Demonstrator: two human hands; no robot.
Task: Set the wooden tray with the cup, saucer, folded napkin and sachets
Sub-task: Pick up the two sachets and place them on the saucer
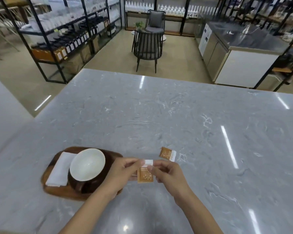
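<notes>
An oval wooden tray (61,191) lies on the grey marble counter at the near left. On it stands a dark cup with a white inside (87,164); whether a saucer sits under it I cannot tell. A folded white napkin (59,169) lies on the tray's left side. Both my hands hold one orange and white sachet (145,174) just right of the tray, above the counter. My left hand (123,171) pinches its upper left edge and my right hand (167,173) pinches its upper right. A second sachet (167,154) lies flat on the counter beyond my right hand.
The marble counter (159,115) stretches far ahead and to the right. Beyond its far edge stand two dark chairs (148,46), black shelving racks with bottles (66,36) and a steel cabinet unit (235,53).
</notes>
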